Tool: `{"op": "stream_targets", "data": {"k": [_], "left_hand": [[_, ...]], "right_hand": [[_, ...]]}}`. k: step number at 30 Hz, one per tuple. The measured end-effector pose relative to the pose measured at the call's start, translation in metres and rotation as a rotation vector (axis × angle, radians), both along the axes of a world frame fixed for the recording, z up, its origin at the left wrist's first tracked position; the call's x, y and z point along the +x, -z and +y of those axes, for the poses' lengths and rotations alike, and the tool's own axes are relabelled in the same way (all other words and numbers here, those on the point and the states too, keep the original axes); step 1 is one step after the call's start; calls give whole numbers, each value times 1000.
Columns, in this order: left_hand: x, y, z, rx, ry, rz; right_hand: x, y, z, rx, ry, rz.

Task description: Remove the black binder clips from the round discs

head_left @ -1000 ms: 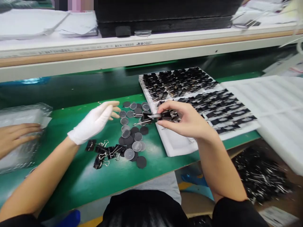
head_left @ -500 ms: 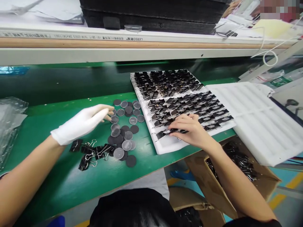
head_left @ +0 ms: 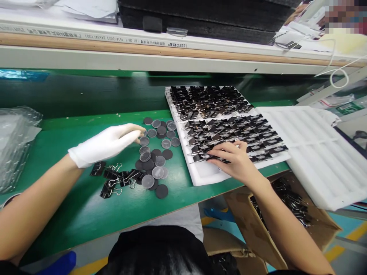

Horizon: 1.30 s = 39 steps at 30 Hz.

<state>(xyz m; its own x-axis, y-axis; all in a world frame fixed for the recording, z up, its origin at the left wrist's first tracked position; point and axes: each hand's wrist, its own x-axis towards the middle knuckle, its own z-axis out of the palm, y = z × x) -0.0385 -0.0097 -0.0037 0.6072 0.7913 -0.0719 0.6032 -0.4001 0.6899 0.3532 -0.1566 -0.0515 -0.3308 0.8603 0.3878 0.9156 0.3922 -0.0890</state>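
My left hand [head_left: 114, 141], in a white glove that leaves some fingertips bare, hovers at the left edge of scattered round discs. Its fingers reach out slightly bent and apart, close to a clear disc [head_left: 144, 141]; whether they touch it is unclear. Black discs [head_left: 162, 191] lie among the clear ones. My bare right hand [head_left: 231, 158] is closed on a binder clip [head_left: 204, 156] in the front row of a white foam tray [head_left: 200, 175]. Its fingers partly hide the clip. Rows of black binder clips [head_left: 212, 101] with discs between them fill the tray.
Loose binder clips [head_left: 114, 177] lie left of the discs. Clear plastic trays [head_left: 18, 149] stand at the far left. A second white foam tray [head_left: 323, 152] is at right, above a cardboard box [head_left: 321, 217] of clips. A shelf edge [head_left: 143, 57] runs across the back.
The camera view has shifted, moving the bench contents slightly rightward. Both hands keep nearly the same places relative to the discs and the tray.
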Motion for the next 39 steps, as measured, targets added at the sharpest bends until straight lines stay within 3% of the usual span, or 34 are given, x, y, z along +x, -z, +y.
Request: {"op": "stream_targets", "data": {"k": [5,10,13,15,19,23,25,27,30,39], "left_hand": [[-9,-8,-1,74,11,79],[-32,-25,-4,254,-40,240],[-51,-30,-17,339,-117,331],[-70,-29,-35,404,-195,381],[-124,-7,-92,501,-472,306],[-181,38,-150,566,-945,149],[-199,59,-168,516,-1073,181],[-209,76,-176,415,-1057,247],[-212,89,-171,353,-949,333],[-184,93,-116,477,-537,409]], "right_hand": [[-9,-18,-7,12,15,-79],[-73,-43,-3,30,-183,-61],[-119,-37,12,-101,-358,-201],[-142,-25,25,-127,-397,-308],[-163,4,50,-4,-456,-381],[-166,23,60,104,-535,-320],[-166,28,61,101,-531,-264],[-167,31,62,64,-531,-203],[-168,30,65,-47,-531,-134],[-180,13,85,-433,-329,-46]]}}
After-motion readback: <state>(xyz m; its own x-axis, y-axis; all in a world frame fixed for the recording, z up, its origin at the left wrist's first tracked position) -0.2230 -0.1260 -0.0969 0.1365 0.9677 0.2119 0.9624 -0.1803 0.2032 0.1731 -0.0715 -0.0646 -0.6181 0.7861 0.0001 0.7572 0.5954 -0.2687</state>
